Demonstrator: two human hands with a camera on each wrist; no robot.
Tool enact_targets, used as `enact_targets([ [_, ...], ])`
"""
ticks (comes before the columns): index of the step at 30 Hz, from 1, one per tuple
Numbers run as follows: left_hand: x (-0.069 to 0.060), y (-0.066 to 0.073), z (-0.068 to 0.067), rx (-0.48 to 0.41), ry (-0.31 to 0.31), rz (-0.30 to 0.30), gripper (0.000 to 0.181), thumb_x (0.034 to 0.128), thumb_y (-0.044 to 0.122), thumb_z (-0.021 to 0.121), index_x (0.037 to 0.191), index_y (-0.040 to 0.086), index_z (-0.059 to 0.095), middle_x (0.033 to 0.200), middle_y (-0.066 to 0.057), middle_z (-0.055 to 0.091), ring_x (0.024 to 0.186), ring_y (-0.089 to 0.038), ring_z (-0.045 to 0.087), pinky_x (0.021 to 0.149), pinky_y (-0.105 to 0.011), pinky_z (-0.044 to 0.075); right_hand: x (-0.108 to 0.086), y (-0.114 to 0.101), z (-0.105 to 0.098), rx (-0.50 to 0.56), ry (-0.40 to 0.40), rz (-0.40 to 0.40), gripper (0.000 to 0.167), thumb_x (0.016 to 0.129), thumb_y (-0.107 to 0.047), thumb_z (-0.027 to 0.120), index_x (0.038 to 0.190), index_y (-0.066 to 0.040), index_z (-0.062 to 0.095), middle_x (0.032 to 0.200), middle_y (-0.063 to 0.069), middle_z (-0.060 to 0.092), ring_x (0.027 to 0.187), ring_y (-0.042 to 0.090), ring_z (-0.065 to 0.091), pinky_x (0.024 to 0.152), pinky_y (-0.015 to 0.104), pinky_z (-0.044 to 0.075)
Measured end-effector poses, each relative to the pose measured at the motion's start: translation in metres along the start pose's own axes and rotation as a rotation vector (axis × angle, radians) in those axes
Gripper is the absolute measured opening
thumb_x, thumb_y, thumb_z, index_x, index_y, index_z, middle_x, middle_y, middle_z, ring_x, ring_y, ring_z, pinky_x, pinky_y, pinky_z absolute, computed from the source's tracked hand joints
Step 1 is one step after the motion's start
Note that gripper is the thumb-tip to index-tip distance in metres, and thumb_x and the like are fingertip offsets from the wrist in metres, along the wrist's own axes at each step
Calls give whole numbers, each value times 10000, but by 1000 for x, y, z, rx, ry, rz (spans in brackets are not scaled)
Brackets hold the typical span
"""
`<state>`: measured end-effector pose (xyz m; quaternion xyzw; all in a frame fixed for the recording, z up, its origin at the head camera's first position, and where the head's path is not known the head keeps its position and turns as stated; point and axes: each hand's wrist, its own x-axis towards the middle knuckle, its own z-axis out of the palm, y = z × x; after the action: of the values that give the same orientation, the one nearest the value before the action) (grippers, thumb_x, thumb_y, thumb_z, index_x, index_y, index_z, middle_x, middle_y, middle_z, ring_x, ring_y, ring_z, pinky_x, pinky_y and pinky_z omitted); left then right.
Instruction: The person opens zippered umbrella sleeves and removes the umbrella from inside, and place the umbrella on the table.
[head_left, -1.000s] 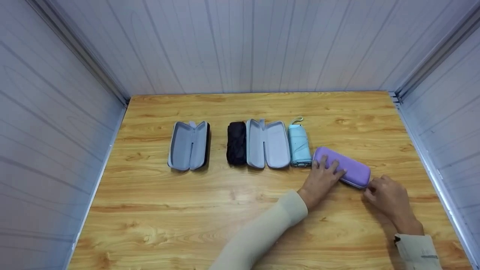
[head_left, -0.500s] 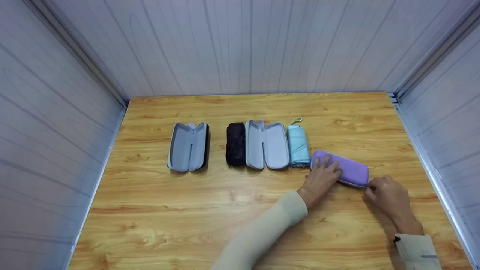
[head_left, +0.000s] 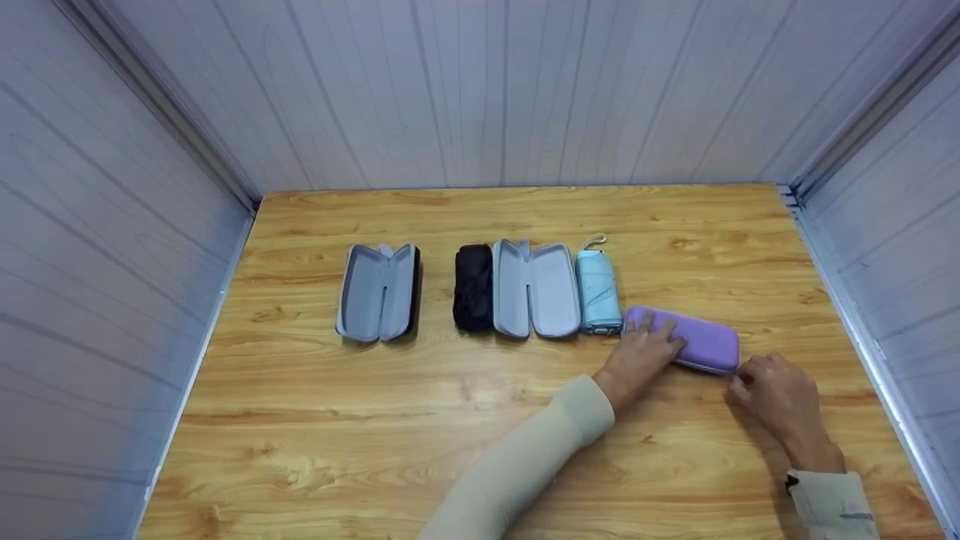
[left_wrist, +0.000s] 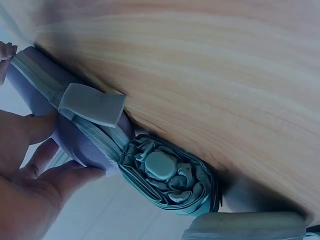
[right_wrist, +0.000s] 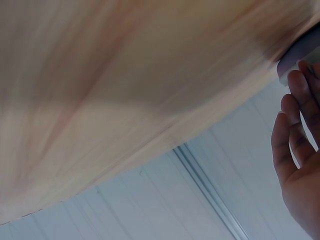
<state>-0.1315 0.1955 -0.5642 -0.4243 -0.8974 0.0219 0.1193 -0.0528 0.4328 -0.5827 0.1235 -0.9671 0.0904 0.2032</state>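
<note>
A closed purple zip case (head_left: 703,341) lies slanted on the table, right of a folded light-blue umbrella (head_left: 598,292). My left hand (head_left: 636,365) holds its left part, fingers spread over the top and thumb (left_wrist: 42,126) against the zip side. In the left wrist view a grey fabric loop (left_wrist: 92,102) sticks out from the zip band, close to the umbrella's end. At the case's right corner my right hand (head_left: 778,394) has curled fingers and pinches the zip end; the pull itself is hidden. Only a corner of the case (right_wrist: 297,52) shows in the right wrist view.
Left of the blue umbrella lies an opened grey-lined case (head_left: 551,292), beside a black folded bundle (head_left: 473,289). Farther left stands another opened case (head_left: 361,296) with a dark outside. Panelled walls (head_left: 480,97) border the wooden table (head_left: 360,450) at the back and sides.
The purple case has turned slightly, its left end coming a little nearer to me. Both hands keep their hold and have barely moved.
</note>
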Motion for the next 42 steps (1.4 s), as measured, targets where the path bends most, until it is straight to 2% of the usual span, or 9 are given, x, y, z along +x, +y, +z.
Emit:
enact_targets([
  [9,-2,7,2,41,50,-63,382,1031,151,623,1345,354,698,1314,48,610,1257,-258,615,978,-385,577,5,-7,2,-45,43,-37,119,698,-1,714,613,-12,633,572,85,550,498,183,421,402,395,393],
  [17,-3,15,7,93,111,-116,358,1049,177,571,1324,364,702,1263,51,624,1243,-273,663,979,-425,580,9,-16,4,-77,73,-40,178,701,-6,691,572,-48,575,542,58,508,496,180,395,392,375,376],
  [22,-5,19,8,69,103,-136,372,1039,161,583,1345,342,696,1274,40,615,1271,-288,652,970,-436,585,11,-21,7,-76,65,-36,232,701,7,691,563,-78,526,533,36,457,507,159,346,389,351,351],
  [32,-7,25,9,82,104,-171,363,1038,181,594,1354,336,687,1257,60,610,1258,-261,640,950,-390,576,15,-33,11,-62,56,-29,165,727,16,733,610,-10,619,572,101,553,513,202,431,406,408,426],
  [42,-7,28,10,102,128,-191,333,1036,164,601,1320,302,705,1188,66,610,1230,-236,638,911,-372,589,20,-42,18,-54,78,-44,254,729,30,736,585,-57,546,572,84,529,514,208,411,412,408,415],
])
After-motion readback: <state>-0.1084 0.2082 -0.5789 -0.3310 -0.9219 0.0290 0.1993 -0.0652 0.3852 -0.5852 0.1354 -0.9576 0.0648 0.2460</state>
